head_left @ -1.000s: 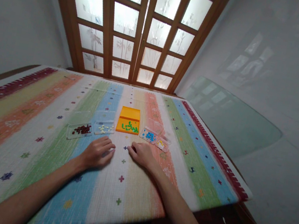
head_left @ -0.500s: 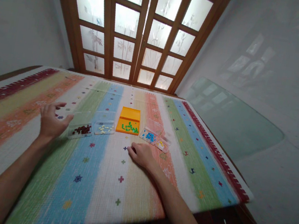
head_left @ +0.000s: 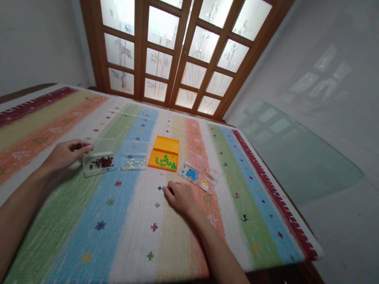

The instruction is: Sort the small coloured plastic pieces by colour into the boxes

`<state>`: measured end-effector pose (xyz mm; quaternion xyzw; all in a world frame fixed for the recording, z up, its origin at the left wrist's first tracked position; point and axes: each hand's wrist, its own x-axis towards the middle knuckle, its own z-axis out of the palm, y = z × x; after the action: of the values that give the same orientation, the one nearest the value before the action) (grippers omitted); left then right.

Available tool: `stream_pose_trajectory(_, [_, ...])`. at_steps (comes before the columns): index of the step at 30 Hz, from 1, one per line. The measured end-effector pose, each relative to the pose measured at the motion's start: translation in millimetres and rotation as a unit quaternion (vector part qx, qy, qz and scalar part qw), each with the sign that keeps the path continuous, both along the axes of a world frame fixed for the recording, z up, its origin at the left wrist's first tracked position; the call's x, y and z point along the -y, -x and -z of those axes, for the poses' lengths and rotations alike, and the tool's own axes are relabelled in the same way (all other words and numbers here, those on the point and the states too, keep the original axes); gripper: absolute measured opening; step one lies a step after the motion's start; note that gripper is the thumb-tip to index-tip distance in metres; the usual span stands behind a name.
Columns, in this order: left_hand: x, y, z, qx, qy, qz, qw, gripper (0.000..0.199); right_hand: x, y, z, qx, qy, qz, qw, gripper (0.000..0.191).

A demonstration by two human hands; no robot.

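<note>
My left hand point(head_left: 67, 155) is at the left edge of a clear box point(head_left: 97, 173) of dark red pieces point(head_left: 103, 162), thumb and fingers closed on its side. Next to it stands a clear box of pale pieces point(head_left: 134, 164). An open yellow case point(head_left: 167, 144) holds green pieces point(head_left: 166, 162) in its near half. My right hand point(head_left: 179, 195) rests on the cloth below the case, its fingers curled; whether anything is in them is hidden. Just beyond it are a clear box with blue pieces point(head_left: 191, 174) and a smaller one with yellow and white pieces point(head_left: 206, 184).
A striped cloth point(head_left: 136, 229) covers the table under the boxes. Behind the table's far edge stand wooden doors with frosted panes point(head_left: 160, 63). A pale green glass-like panel point(head_left: 296, 149) is at the right wall.
My left hand has come down and closed at the dark red pieces' box, which has shifted slightly left. My right hand has stayed in place.
</note>
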<state>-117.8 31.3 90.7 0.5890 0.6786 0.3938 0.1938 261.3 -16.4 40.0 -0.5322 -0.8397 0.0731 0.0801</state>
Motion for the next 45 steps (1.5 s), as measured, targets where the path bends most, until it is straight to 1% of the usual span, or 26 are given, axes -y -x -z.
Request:
stream_pose_trajectory(3, [6, -2, -12.8, 0.042, 0.027, -0.019, 0.999, 0.076, -1, -1, -0.9, -0.072, -0.005, 0.004, 0.997, 0.030])
stream_pose_trajectory(5, [8, -6, -19.1, 0.052, 0.016, -0.020, 0.998, 0.072, -2, -1, -1.6, -0.154, -0.013, 0.013, 0.988, 0.027])
stream_pose_trajectory(7, [9, -12, -22.1, 0.067, -0.003, 0.000, 0.998, 0.066, -2, -1, -1.9, -0.251, -0.007, 0.007, 0.968, 0.020])
stream_pose_trajectory(8, [9, -16, -22.4, 0.077, -0.015, 0.014, 0.997, 0.063, -2, 0, -1.7, -0.297, 0.005, -0.001, 0.955, 0.016])
stream_pose_trajectory(9, [9, -20, -21.9, 0.088, -0.027, 0.029, 0.995, 0.060, -1, 1, -1.2, -0.339, 0.024, -0.011, 0.940, 0.016])
stream_pose_trajectory(10, [10, -26, -20.8, 0.098, -0.038, 0.045, 0.993, 0.057, -1, 2, -0.4, -0.375, 0.047, -0.019, 0.926, 0.023])
stream_pose_trajectory(12, [11, -40, -17.1, 0.112, -0.054, 0.082, 0.989, 0.053, 1, 5, 1.9, -0.434, 0.094, -0.024, 0.896, 0.045])
stream_pose_trajectory(15, [17, -66, -9.2, 0.127, -0.052, 0.148, 0.979, 0.051, 3, 11, 6.2, -0.491, 0.157, -0.034, 0.856, 0.072])
stream_pose_trajectory(18, [26, -93, 0.2, 0.137, -0.050, 0.197, 0.970, 0.049, 4, 15, 9.9, -0.510, 0.194, -0.074, 0.835, 0.093])
stream_pose_trajectory(21, [34, -113, 8.6, 0.147, -0.056, 0.234, 0.959, 0.043, 5, 17, 13.2, -0.517, 0.199, -0.104, 0.826, 0.106])
stream_pose_trajectory(23, [38, -120, 12.1, 0.156, -0.063, 0.248, 0.954, 0.040, 6, 18, 14.8, -0.522, 0.191, -0.108, 0.825, 0.108])
stream_pose_trajectory(26, [41, -124, 15.0, 0.169, -0.069, 0.250, 0.951, 0.036, 7, 17, 14.5, -0.529, 0.181, -0.109, 0.822, 0.105])
stream_pose_trajectory(28, [41, -123, 17.3, 0.180, -0.067, 0.255, 0.948, 0.036, 8, 15, 11.5, -0.533, 0.176, -0.108, 0.820, 0.104])
stream_pose_trajectory(30, [41, -122, 21.1, 0.202, -0.067, 0.274, 0.938, 0.036, 9, 12, 7.0, -0.543, 0.164, -0.100, 0.818, 0.101])
stream_pose_trajectory(32, [41, -122, 26.6, 0.232, -0.072, 0.305, 0.921, 0.043, 9, 7, 2.0, -0.557, 0.148, -0.082, 0.813, 0.099])
stream_pose_trajectory(33, [41, -122, 29.7, 0.247, -0.075, 0.321, 0.911, 0.050, 9, 5, -0.2, -0.566, 0.140, -0.072, 0.810, 0.099])
stream_pose_trajectory(35, [43, -123, 35.8, 0.266, -0.072, 0.351, 0.895, 0.071, 9, 3, -3.7, -0.583, 0.125, -0.060, 0.801, 0.099])
stream_pose_trajectory(37, [46, -125, 40.6, 0.266, -0.060, 0.364, 0.891, 0.091, 10, 1, -5.2, -0.596, 0.115, -0.059, 0.793, 0.101])
stream_pose_trajectory(38, [48, -126, 42.2, 0.262, -0.056, 0.362, 0.893, 0.097, 11, 1, -5.1, -0.599, 0.113, -0.062, 0.790, 0.102])
stream_pose_trajectory(40, [52, -129, 43.9, 0.250, -0.056, 0.348, 0.902, 0.100, 12, 2, -3.8, -0.596, 0.114, -0.069, 0.792, 0.104])
stream_pose_trajectory(45, [57, -133, 42.8, 0.239, -0.067, 0.346, 0.905, 0.091, 12, 0, -0.1, -0.584, 0.111, -0.088, 0.800, 0.104])
